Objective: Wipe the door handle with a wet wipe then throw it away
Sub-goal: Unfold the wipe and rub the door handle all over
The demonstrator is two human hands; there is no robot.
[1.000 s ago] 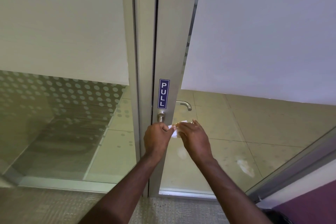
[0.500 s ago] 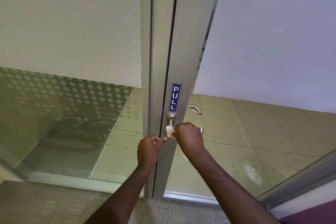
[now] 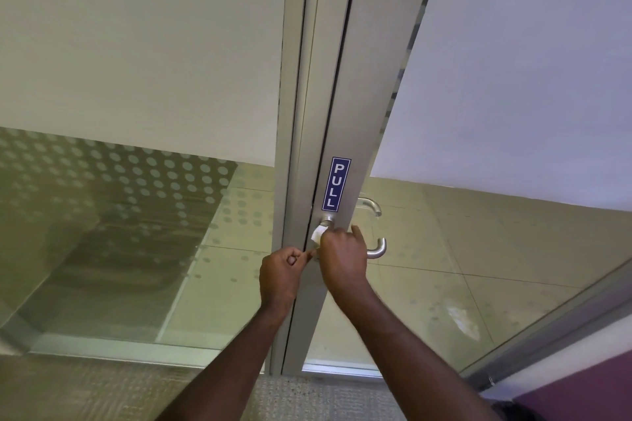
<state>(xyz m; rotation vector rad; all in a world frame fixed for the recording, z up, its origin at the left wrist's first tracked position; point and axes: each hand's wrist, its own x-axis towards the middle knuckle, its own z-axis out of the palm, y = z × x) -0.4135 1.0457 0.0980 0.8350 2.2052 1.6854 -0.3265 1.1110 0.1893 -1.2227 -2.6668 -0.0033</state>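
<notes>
A silver door handle (image 3: 327,221) sticks out of the metal door stile below a blue PULL sign (image 3: 336,183); only its round base shows, the rest is behind my right hand. My right hand (image 3: 342,261) presses a small white wet wipe (image 3: 317,235) against the handle just under that base, fingers closed around it. My left hand (image 3: 279,271) is a loose fist just left of it, thumb tip pointing at the wipe's lower edge; whether it touches is unclear.
A second curved handle (image 3: 374,229) shows through the glass on the door's far side. Frosted glass panels (image 3: 136,44) flank the stile. The door's bottom rail (image 3: 342,369) meets carpet; a purple surface (image 3: 581,393) lies at bottom right.
The camera has drawn closer to the door. My right hand carried the wipe left onto the handle below its base, and my left hand let go and drew slightly down and left.
</notes>
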